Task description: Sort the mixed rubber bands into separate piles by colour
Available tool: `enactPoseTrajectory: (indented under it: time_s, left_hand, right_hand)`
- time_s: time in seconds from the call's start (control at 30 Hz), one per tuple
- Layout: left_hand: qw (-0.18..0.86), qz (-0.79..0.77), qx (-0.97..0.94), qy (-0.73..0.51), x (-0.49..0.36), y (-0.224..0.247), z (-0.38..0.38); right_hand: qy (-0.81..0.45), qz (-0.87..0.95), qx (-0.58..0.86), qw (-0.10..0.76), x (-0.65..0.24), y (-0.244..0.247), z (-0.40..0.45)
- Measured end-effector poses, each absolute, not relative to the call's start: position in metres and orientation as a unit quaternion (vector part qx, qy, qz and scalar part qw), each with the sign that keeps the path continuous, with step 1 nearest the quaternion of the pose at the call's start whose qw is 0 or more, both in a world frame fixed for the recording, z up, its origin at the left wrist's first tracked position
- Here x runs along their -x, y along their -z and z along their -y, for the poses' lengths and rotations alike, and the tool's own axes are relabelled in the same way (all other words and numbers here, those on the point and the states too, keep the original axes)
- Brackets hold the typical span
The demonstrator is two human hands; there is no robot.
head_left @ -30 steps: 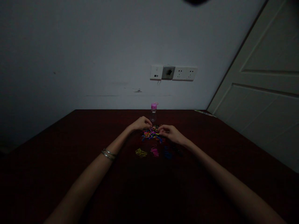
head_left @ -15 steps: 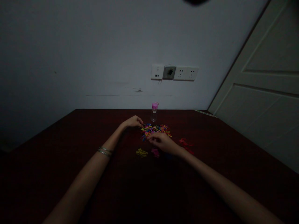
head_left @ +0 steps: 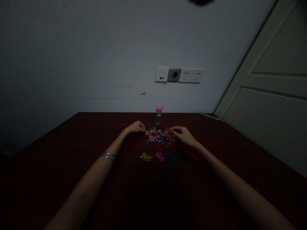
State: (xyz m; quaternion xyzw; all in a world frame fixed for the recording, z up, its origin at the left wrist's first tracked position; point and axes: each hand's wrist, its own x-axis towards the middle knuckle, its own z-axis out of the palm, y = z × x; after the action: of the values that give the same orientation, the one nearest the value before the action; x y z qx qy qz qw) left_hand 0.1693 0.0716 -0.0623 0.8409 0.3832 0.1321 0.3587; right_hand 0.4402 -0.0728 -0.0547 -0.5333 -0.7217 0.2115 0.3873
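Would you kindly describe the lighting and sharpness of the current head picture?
In the head view, light is dim overall; the wall is paler than the dark table; the yellow pile stands out while the blue pile sinks into gloom; a blurred dark shape intrudes at the top edge.

Beyond my left hand (head_left: 137, 126) and my right hand (head_left: 183, 133) rises a plain grey-blue wall (head_left: 107, 48), with dark scuffs (head_left: 143, 93) low down between them. Higher up, above and behind my grip, I see white socket plates (head_left: 191, 76) in a row with one grey plate (head_left: 174, 75). Well to the right of my grip stands a pale panelled door (head_left: 271, 95), slanting in my view. Beneath my grip spreads a dark reddish-brown tabletop (head_left: 100, 123), reaching back to the wall. The light is dim, and nearer me than my grip the wood sinks almost to black.
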Motion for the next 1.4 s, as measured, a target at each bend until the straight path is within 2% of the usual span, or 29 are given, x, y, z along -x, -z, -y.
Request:
enactPoseTrajectory:
  time_s: [0.3,0.6,0.8,1.07,1.23,1.4]
  left_hand:
    - [0.371,-0.388,-0.832,-0.144,-0.158,0.048,-0.074]
    - [0.434,-0.295,-0.849,-0.065,-0.191,0.022,-0.034]
    - [0.445,-0.189,-0.875,0.011,-0.245,0.033,0.016]
    - [0.438,-0.149,-0.886,0.018,-0.257,0.044,0.032]
    - [0.442,-0.189,-0.875,-0.053,-0.246,0.033,0.02]
    - [0.469,-0.291,-0.811,-0.193,-0.224,0.037,-0.014]
  right_hand:
    - [-0.227,0.712,0.545,0.381,-0.45,0.064,0.067]
    - [-0.222,0.721,0.552,0.356,-0.458,0.072,0.062]
    - [-0.205,0.728,0.562,0.334,-0.461,0.075,0.062]
    - [-0.188,0.741,0.567,0.307,-0.459,0.069,0.066]
    - [-0.191,0.751,0.57,0.273,-0.467,0.063,0.067]
    - [-0.266,0.762,0.539,0.241,-0.477,0.064,0.068]
